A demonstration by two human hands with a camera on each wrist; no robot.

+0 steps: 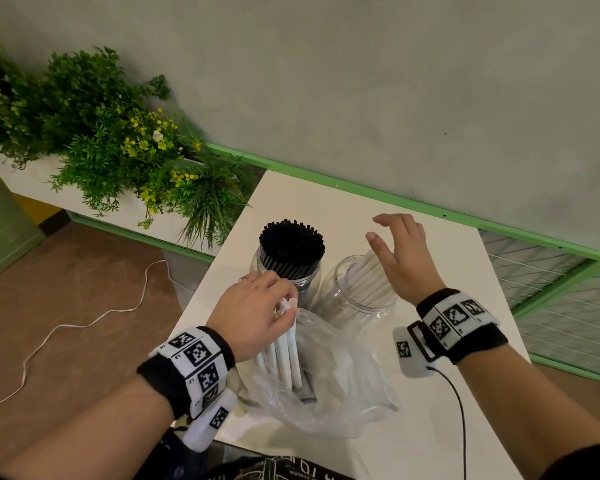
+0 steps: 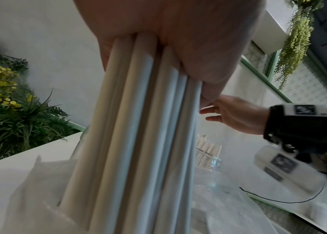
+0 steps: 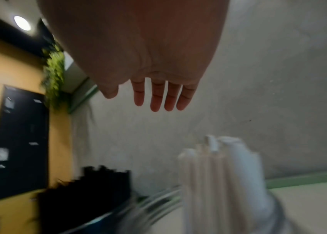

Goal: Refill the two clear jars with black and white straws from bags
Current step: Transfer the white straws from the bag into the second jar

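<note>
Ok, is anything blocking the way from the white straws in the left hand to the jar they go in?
Partly. The right hand hovers open over the white-straw jar, above its mouth. The white straws in the left hand are still partly inside the plastic bag. Nothing else visible intervenes.

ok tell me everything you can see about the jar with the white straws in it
The clear plastic jar with white straws stands lidless on the white table, wide mouth open, just right of the jar packed with black straws. It is only partly filled: a cluster of white paper-looking straws leans toward its far right side. The open right hand hovers above it without touching. The crumpled clear plastic bag lies against its near side.
</note>
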